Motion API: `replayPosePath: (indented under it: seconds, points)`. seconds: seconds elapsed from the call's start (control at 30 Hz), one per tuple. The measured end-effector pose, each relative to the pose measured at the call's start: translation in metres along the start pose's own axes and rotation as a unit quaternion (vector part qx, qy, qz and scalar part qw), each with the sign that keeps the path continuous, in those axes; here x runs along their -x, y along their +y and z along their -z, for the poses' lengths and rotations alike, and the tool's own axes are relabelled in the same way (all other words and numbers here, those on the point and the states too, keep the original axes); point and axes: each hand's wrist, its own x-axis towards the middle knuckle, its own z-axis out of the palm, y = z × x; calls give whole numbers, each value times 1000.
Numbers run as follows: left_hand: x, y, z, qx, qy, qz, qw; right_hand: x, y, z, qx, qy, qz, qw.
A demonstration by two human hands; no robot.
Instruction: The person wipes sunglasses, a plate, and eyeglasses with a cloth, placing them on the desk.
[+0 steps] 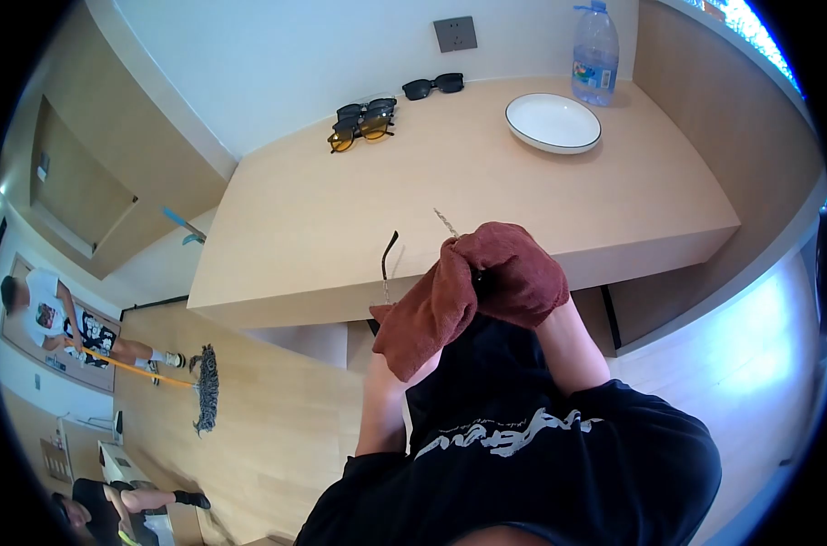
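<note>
A reddish-brown cloth (429, 309) covers most of both my hands in front of my chest. My left hand (417, 373) is closed in its left part, and my right hand (556, 317) is closed in the bunched right part. Out of the cloth stick the thin temple arms of a pair of glasses (390, 255), one dark-tipped and one pale and patterned. Its lenses and my fingers are hidden by the fabric. Cloth and glasses are over the near edge of the wooden desk (340, 209).
On the desk lie several sunglasses (363, 126), black sunglasses (434, 86), a white plate (553, 123) and a plastic bottle (595, 59). A person (49, 309) at left holds a mop (207, 389); another person (99, 510) is at lower left.
</note>
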Motion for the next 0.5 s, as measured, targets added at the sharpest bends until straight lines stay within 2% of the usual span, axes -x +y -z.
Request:
replayPosePath:
  seconds: [0.13, 0.2, 0.23, 0.3, 0.37, 0.4, 0.43, 0.5]
  points:
    - [14, -25, -2, 14, -44, -25, 999, -2, 1, -6, -21, 19, -14, 1000]
    - [12, -24, -2, 133, -12, -12, 991, -2, 3, -10, -20, 42, -24, 999]
    - [11, -22, -4, 133, -11, -11, 991, -2, 3, -12, -19, 66, -36, 997]
    - [8, -18, -9, 211, 33, 35, 976, -2, 4, -10, -3, 60, -24, 998]
    - [10, -18, -8, 234, 26, 60, 970, -1, 6, -7, 12, 53, -13, 998]
    - [11, -18, -8, 258, 17, 83, 962, 1, 9, -7, 72, 57, -4, 996]
    - [13, -20, -8, 259, 19, 85, 962, 2, 11, -6, 131, 60, 6, 989]
    - [16, -29, -11, 129, 53, 34, 990, 8, 18, -5, 165, 44, 5, 985]
